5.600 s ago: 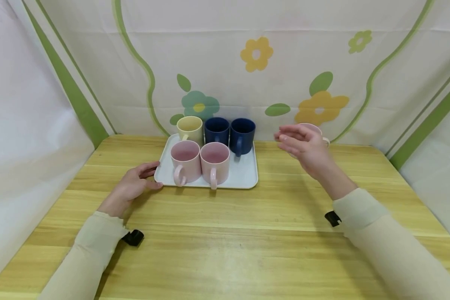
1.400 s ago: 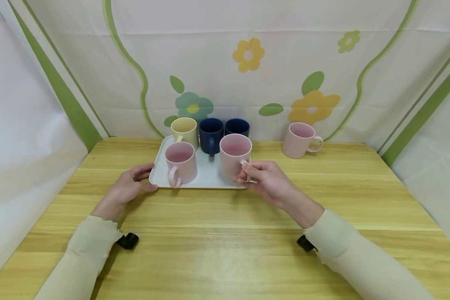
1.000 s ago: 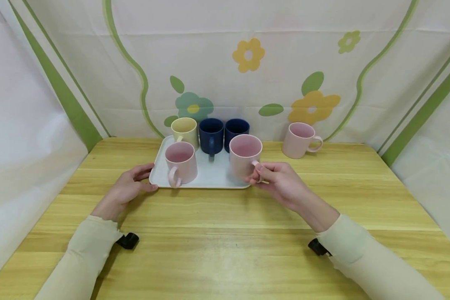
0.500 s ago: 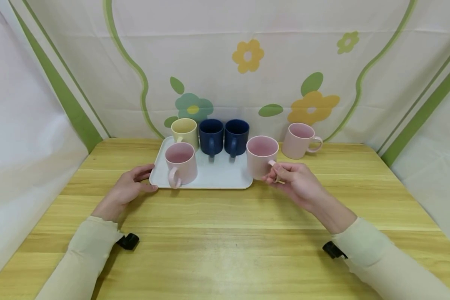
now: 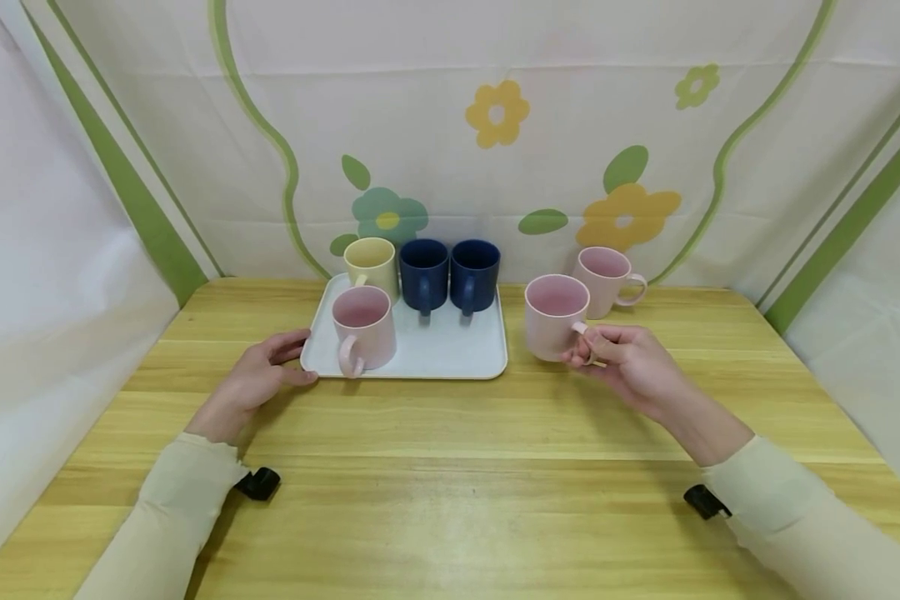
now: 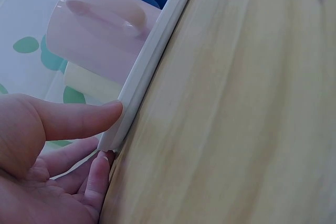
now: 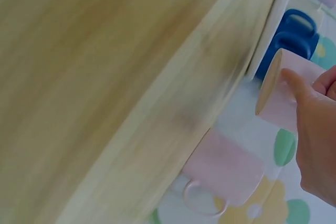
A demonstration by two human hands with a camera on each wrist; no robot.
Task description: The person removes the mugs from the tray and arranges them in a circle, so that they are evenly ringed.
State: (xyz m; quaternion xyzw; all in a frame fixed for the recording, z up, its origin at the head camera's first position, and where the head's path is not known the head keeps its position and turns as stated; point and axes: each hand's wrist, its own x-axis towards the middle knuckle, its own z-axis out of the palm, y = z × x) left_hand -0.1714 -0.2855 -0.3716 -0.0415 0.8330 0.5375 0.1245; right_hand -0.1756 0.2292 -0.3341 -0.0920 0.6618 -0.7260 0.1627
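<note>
1. The right hand (image 5: 630,362) is pinching a pink mug (image 5: 551,327) by its handle, upright above the table (image 5: 435,500), right of the tray (image 5: 450,354).
2. A second pink mug (image 5: 607,287) is standing just beyond it, far right.
3. The left hand (image 5: 253,379), farther off, is pinching the tray's near left corner.

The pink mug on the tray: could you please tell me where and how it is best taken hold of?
Probably by its handle, coming from the near side. The handle juts toward the near edge of the tray, while the pink mug stands upright. The yellow mug close behind makes the far side look harder to reach.
</note>
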